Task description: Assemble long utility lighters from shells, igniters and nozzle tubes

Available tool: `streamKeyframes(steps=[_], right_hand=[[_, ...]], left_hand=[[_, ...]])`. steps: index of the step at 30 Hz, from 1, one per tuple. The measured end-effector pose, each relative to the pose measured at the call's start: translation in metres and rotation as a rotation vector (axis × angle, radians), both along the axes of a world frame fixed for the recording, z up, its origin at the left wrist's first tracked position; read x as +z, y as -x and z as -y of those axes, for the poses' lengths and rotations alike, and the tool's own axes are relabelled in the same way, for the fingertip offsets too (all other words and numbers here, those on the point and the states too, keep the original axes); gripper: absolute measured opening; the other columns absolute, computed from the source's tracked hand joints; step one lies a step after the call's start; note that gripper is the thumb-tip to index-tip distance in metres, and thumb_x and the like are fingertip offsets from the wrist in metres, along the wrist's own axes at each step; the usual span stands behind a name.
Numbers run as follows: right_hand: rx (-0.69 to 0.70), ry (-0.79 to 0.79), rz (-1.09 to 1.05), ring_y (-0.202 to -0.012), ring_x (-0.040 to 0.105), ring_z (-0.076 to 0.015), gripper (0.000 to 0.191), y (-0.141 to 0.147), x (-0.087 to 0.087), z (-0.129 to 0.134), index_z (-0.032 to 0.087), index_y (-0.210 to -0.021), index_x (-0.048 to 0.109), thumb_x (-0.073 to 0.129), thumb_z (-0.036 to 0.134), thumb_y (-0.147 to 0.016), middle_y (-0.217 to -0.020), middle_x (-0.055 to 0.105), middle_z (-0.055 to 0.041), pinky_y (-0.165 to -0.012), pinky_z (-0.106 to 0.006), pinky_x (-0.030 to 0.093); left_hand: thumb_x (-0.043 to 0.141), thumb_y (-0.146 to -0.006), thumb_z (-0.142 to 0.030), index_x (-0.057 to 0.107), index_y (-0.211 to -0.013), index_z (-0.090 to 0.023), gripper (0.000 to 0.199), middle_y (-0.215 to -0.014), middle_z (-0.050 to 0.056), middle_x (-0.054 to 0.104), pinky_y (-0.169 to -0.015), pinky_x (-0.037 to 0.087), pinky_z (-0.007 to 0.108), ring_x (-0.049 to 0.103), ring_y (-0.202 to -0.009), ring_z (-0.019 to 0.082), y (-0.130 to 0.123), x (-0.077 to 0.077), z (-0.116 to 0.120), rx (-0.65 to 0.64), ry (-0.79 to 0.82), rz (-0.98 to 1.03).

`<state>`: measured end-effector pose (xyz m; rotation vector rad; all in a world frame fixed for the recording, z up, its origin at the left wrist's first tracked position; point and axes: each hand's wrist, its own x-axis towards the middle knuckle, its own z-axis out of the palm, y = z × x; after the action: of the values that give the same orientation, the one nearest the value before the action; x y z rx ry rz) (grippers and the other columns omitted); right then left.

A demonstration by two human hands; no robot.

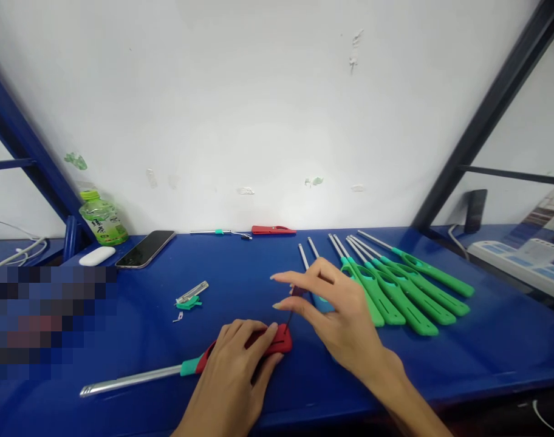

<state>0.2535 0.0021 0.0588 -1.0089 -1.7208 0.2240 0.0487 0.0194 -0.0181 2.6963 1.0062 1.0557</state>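
Note:
My left hand [238,364] presses a red long-necked gas lighter [283,343] flat on the blue table, fingers closed round its handle. The lighter's silver tube [135,380] and teal collar [191,366] stick out to the left. Above the handle's right end, my right hand [336,303] has a small dark screwdriver [290,315] among its fingers, its index finger and thumb stretched past the grip. The thin shaft slants down to the red handle; whether its tip sits in a screw is too small to tell.
Several green gas lighters [395,291] lie fanned at right, with blue ones [320,303] partly behind my right hand. A clear lighter part [192,292] and teal piece [190,303] lie left. Behind are a red casing [273,230], metal tube [208,232], phone [147,249] and bottle [102,218].

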Motion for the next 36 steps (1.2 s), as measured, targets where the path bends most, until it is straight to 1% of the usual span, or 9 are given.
streamKeyframes(steps=[5,10,15,17,21,26,28,32,36], right_hand=[[0.199,0.076,0.016,-0.107,0.069,-0.0160,0.042,0.0017,-0.0001,0.0009,0.033,-0.146,0.062,0.043,0.018,-0.112,-0.122,0.072,-0.0041,-0.090,-0.029,0.058],[-0.022,-0.012,0.057,-0.075,0.064,-0.0146,0.021,0.0042,0.0009,0.0006,0.030,-0.119,0.079,0.073,0.028,-0.099,-0.085,0.064,0.0007,-0.072,-0.027,0.056],[0.187,0.082,0.033,-0.101,0.068,-0.0151,0.042,0.0016,0.0007,0.0017,0.034,-0.151,0.057,0.045,0.021,-0.112,-0.119,0.071,-0.0033,-0.091,-0.030,0.058],[0.187,0.089,0.016,-0.098,0.069,-0.0143,0.041,0.0017,0.0004,0.0018,0.035,-0.145,0.062,0.048,0.018,-0.111,-0.112,0.073,-0.0012,-0.089,-0.029,0.058],[-0.026,0.028,0.071,-0.077,0.062,-0.0142,0.024,0.0040,0.0008,0.0016,0.032,-0.122,0.077,0.075,0.029,-0.098,-0.085,0.060,0.0013,-0.075,-0.027,0.056],[0.221,0.153,0.035,-0.108,0.066,-0.0151,0.045,0.0037,0.0034,0.0034,0.036,-0.152,0.055,0.045,0.019,-0.111,-0.124,0.068,-0.0036,-0.092,-0.029,0.058],[0.223,0.150,0.003,-0.103,0.069,-0.0140,0.046,0.0040,0.0036,0.0033,0.036,-0.147,0.060,0.044,0.014,-0.110,-0.116,0.072,-0.0008,-0.092,-0.028,0.057],[-0.014,0.088,0.045,-0.084,0.067,-0.0149,0.025,0.0053,0.0037,0.0020,0.032,-0.123,0.076,0.068,0.021,-0.102,-0.092,0.069,0.0008,-0.082,-0.027,0.057],[0.130,0.138,0.038,-0.102,0.070,-0.0159,0.038,0.0054,0.0043,0.0046,0.036,-0.142,0.065,0.057,0.021,-0.108,-0.114,0.072,-0.0019,-0.091,-0.029,0.059]], left_hand=[[0.060,-0.103,-0.023,0.070,-0.123,-0.023,0.022,-0.108,0.007,0.072,-0.080,0.062,0.042,0.069,-0.094,0.025,-0.0005,0.0031,0.0015,0.012,0.009,0.002],[0.059,-0.103,-0.022,0.071,-0.120,-0.024,0.021,-0.108,0.006,0.072,-0.079,0.062,0.042,0.069,-0.093,0.025,0.0003,0.0062,0.0029,0.013,0.018,-0.009],[0.061,-0.102,-0.021,0.070,-0.124,-0.023,0.023,-0.108,0.007,0.072,-0.081,0.061,0.045,0.069,-0.094,0.026,0.0005,0.0049,0.0025,0.005,0.018,-0.010],[0.062,-0.101,-0.020,0.070,-0.124,-0.023,0.024,-0.109,0.007,0.072,-0.081,0.061,0.045,0.069,-0.094,0.026,0.0003,0.0040,0.0023,0.003,0.019,-0.012],[0.063,-0.101,-0.020,0.070,-0.123,-0.023,0.024,-0.109,0.007,0.071,-0.082,0.060,0.047,0.069,-0.095,0.027,0.0002,0.0030,0.0022,0.004,0.021,-0.020],[0.061,-0.102,-0.022,0.069,-0.124,-0.023,0.023,-0.109,0.007,0.071,-0.082,0.060,0.047,0.069,-0.094,0.026,0.0008,0.0025,0.0020,0.006,0.018,-0.028],[0.060,-0.103,-0.023,0.069,-0.123,-0.023,0.022,-0.108,0.007,0.071,-0.081,0.060,0.047,0.069,-0.093,0.026,0.0007,0.0024,0.0019,0.006,0.014,-0.027],[0.058,-0.104,-0.023,0.069,-0.123,-0.023,0.022,-0.109,0.008,0.071,-0.081,0.060,0.048,0.069,-0.094,0.027,0.0003,0.0022,0.0020,0.010,0.006,-0.027],[0.057,-0.105,-0.025,0.069,-0.124,-0.024,0.023,-0.109,0.008,0.071,-0.080,0.060,0.045,0.069,-0.093,0.026,0.0008,0.0021,0.0022,0.012,0.000,-0.036]])
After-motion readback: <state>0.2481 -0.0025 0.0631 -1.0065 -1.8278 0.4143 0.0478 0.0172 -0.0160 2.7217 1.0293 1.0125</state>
